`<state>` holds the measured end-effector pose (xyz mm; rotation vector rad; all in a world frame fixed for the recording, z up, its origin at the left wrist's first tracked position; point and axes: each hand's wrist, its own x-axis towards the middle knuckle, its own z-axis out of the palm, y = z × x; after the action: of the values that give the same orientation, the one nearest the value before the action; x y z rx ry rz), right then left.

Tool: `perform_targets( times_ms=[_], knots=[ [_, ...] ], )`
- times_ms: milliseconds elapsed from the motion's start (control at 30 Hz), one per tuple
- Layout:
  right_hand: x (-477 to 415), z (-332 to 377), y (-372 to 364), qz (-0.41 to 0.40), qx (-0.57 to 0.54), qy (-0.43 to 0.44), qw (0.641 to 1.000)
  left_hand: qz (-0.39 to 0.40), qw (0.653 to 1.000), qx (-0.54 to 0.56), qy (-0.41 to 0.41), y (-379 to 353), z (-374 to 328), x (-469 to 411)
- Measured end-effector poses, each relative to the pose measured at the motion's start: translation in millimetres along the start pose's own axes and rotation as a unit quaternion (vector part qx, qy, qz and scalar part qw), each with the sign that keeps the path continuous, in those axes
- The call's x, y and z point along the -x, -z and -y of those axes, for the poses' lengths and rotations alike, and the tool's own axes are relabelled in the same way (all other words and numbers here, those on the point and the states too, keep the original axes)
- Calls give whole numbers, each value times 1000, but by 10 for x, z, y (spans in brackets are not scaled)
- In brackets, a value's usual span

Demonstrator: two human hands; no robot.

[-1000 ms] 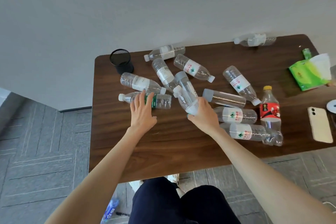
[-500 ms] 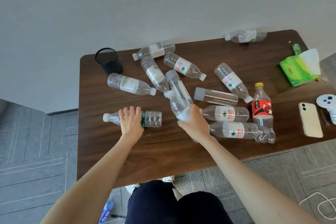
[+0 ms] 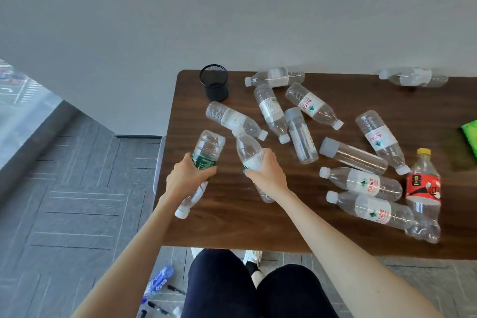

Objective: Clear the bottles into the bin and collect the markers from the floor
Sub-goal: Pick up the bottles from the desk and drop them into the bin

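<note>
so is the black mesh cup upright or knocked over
Upright. The black mesh cup stands on its base at the table's far left corner, round open rim facing up.

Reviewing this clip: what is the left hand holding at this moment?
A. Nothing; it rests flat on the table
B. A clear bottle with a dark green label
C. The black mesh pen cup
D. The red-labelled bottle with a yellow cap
B: the left hand is wrapped around the green-labelled bottle, lifted off the table with its white cap pointing down toward the person.
</note>
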<state>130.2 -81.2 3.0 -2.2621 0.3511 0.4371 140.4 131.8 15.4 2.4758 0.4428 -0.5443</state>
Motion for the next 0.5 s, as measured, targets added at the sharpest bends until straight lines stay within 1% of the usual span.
perform_targets(
  times_ms=[133,267,400,500],
  knots=[
    [-42,402,-356,37,8,23,999,-10,996,80,29,334,312,-17],
    [-61,812,-747,70,10,44,997,-8,992,118,44,656,767,-69],
    [-100,1229,-1180,96,-16,25,995,-23,988,137,70,1010,1226,-167],
    [-127,1480,-1491,100,-25,6,995,-19,985,142,96,1228,1511,-266]
  ],
)
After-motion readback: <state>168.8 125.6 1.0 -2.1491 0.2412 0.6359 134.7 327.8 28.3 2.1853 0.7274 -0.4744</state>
